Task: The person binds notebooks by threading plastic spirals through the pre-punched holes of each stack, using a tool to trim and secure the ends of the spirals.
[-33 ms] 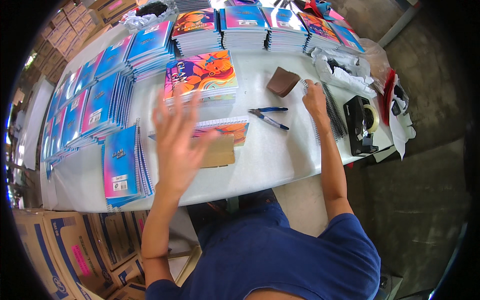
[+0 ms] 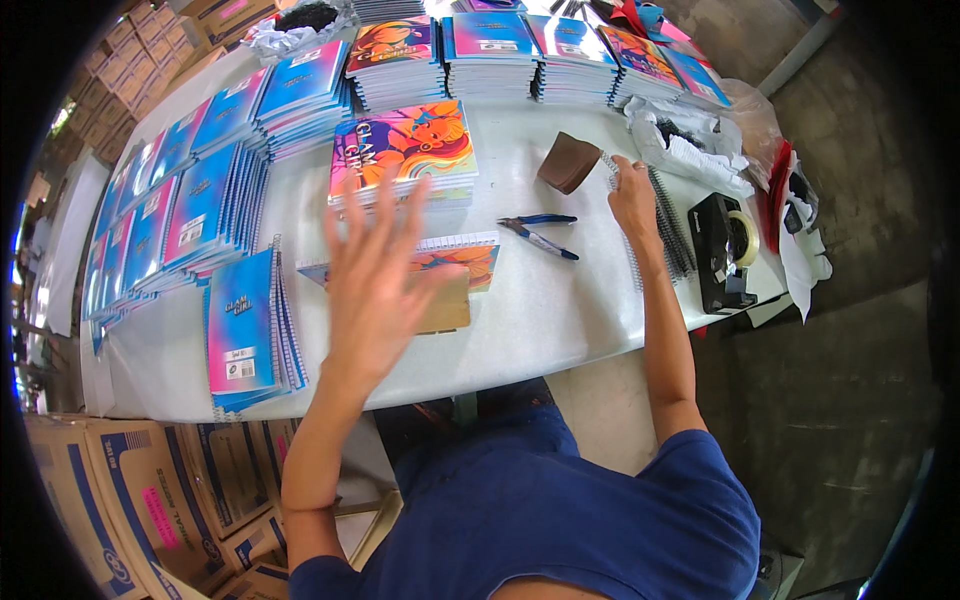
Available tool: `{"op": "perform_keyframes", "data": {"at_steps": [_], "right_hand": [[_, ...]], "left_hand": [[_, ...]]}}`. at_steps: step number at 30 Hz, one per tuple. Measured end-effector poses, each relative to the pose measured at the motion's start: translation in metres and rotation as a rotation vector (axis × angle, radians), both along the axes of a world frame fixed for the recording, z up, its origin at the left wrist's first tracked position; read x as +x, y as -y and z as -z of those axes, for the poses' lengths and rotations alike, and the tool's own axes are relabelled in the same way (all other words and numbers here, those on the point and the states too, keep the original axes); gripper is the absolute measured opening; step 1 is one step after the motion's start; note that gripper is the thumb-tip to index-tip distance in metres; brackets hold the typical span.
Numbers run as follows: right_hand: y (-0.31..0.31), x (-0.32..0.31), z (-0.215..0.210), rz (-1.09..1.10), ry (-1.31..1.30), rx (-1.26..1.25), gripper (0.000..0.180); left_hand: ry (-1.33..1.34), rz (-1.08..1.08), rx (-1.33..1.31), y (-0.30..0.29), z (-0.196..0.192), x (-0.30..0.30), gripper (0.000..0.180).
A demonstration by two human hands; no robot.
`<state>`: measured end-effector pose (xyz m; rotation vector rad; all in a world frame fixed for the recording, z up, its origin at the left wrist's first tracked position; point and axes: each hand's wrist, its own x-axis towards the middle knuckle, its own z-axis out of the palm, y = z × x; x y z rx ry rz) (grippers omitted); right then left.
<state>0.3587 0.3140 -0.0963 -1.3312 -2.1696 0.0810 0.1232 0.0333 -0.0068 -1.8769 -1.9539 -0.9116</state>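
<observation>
My left hand [image 2: 385,270], slightly blurred, is raised with its fingers spread and nothing in it. Behind it, partly covered, a notebook [image 2: 480,262] with a white spiral edge stands by a tan cardboard piece [image 2: 447,308]. Just beyond lies a stack of colourful notebooks [image 2: 400,150]. At the right of the table my right hand [image 2: 632,205] is closed on a thin spiral binding coil [image 2: 607,163], its fingertips pinched together. Dark spiral coils [image 2: 672,222] lie beside that wrist. Left of it are a brown block-like object [image 2: 570,163] and blue-handled pliers [image 2: 540,235].
Stacks of spiral notebooks [image 2: 490,45] line the table's far and left sides. A smaller blue-pink stack [image 2: 245,320] sits near the front left edge. A black tape dispenser [image 2: 722,250] stands at the right edge, near crumpled white wrapping [image 2: 690,150]. Cardboard boxes [image 2: 160,500] fill the lower left.
My left hand has shifted a little to the right above the standing notebook. My right hand stays nearly where it was, still pinching the coil.
</observation>
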Motion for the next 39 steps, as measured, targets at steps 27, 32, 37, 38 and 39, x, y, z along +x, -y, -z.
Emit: {"op": "perform_keyframes", "data": {"at_steps": [27,32,37,38,39], "right_hand": [[0.124,-0.036,-0.078,-0.961,-0.275,-0.438,0.02],[0.137,-0.037,-0.079,-0.85,-0.243,-0.354,0.014],[0.121,-0.042,-0.084,-0.957,-0.124,-0.959,0.01],[0.109,-0.041,-0.067,-0.965,-0.303,-0.844,0.008],[0.092,-0.044,-0.05,-0.797,-0.193,-0.587,0.01]], "left_hand": [[-0.074,0.003,-0.277,-0.029,0.015,0.021,0.048],[-0.081,0.048,-0.244,-0.03,0.012,0.023,0.052],[-0.107,0.191,-0.446,-0.024,0.009,0.029,0.058],[-0.135,0.172,-0.447,-0.024,0.007,0.029,0.06],[-0.166,0.153,-0.449,-0.025,0.006,0.029,0.062]]}}
